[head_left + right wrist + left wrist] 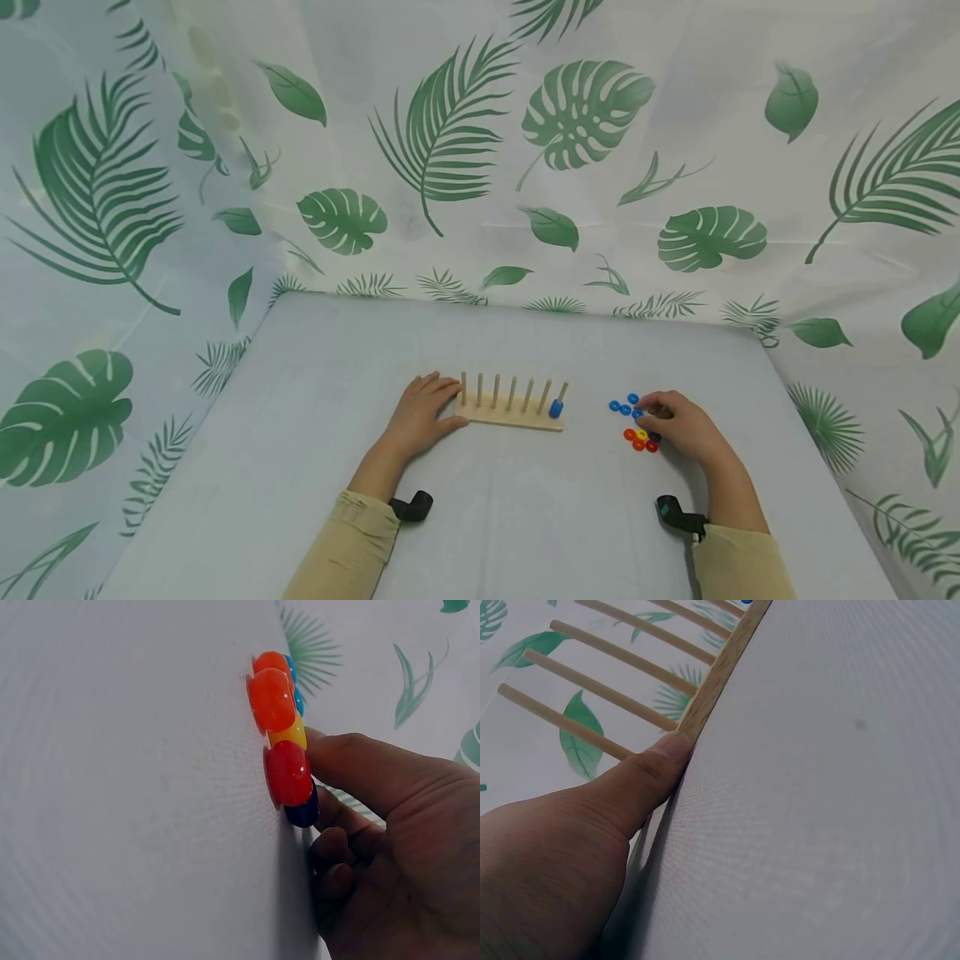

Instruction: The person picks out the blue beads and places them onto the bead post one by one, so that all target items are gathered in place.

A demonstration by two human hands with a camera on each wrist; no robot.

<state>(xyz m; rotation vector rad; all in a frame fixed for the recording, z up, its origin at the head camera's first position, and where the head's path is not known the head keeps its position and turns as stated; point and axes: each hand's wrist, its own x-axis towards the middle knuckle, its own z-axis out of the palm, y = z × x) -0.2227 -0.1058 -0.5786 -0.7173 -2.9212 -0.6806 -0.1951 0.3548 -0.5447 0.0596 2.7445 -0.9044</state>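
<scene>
A wooden peg board (510, 417) with a row of upright pegs lies on the table. Blue rings (556, 408) are stacked low on its rightmost peg. My left hand (422, 417) grips the board's left end, with the thumb (671, 746) on the front edge and the fingers behind. To the right of the board, my right hand (681, 423) pinches a blue ring (637, 413) between thumb and index finger. In the right wrist view those fingertips are partly hidden behind red, orange and yellow rings (288, 774). The other right fingers are curled.
Several loose blue rings (626, 409) lie beside the right fingertips. Nearer me are orange, red and yellow rings (639, 445) and a dark ring (655, 437). A white cloth covers the table (480, 517). A leaf-printed curtain (480, 167) stands behind and at the sides.
</scene>
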